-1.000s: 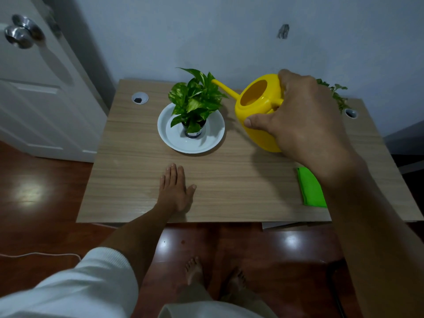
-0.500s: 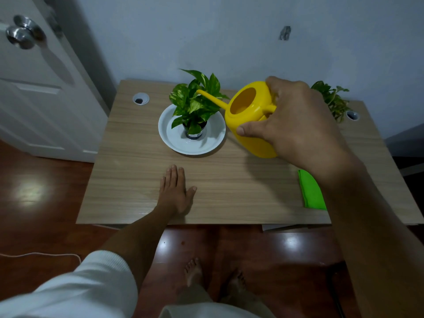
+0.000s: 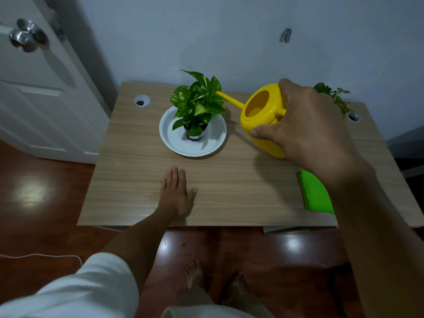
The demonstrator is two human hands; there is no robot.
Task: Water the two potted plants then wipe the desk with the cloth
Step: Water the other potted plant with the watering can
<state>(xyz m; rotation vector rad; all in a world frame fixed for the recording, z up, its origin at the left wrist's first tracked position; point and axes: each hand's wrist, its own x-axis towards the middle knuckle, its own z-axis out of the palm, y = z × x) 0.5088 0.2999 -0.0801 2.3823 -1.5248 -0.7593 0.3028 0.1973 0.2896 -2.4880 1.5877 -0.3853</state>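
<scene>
A leafy green potted plant (image 3: 199, 104) stands in a small dark pot on a white dish (image 3: 213, 143) at the desk's middle back. My right hand (image 3: 305, 125) grips a yellow watering can (image 3: 261, 115) held above the desk, its spout touching the plant's right leaves. A second plant (image 3: 335, 97) shows only partly behind that hand at the back right. A bright green cloth (image 3: 315, 191) lies folded near the front right edge, partly under my forearm. My left hand (image 3: 176, 193) rests flat on the wooden desk (image 3: 241, 187), fingers together, holding nothing.
Two round cable holes sit in the desk's back corners, the left one (image 3: 142, 101) and the right one (image 3: 354, 116). A white door (image 3: 34, 76) with a metal knob stands to the left. My bare feet (image 3: 215, 275) are on the red-brown floor below the front edge.
The watering can first swung left so its spout reached over the plant; it has since drawn back a little to the right, with the spout still at the leaves. My left hand stayed put.
</scene>
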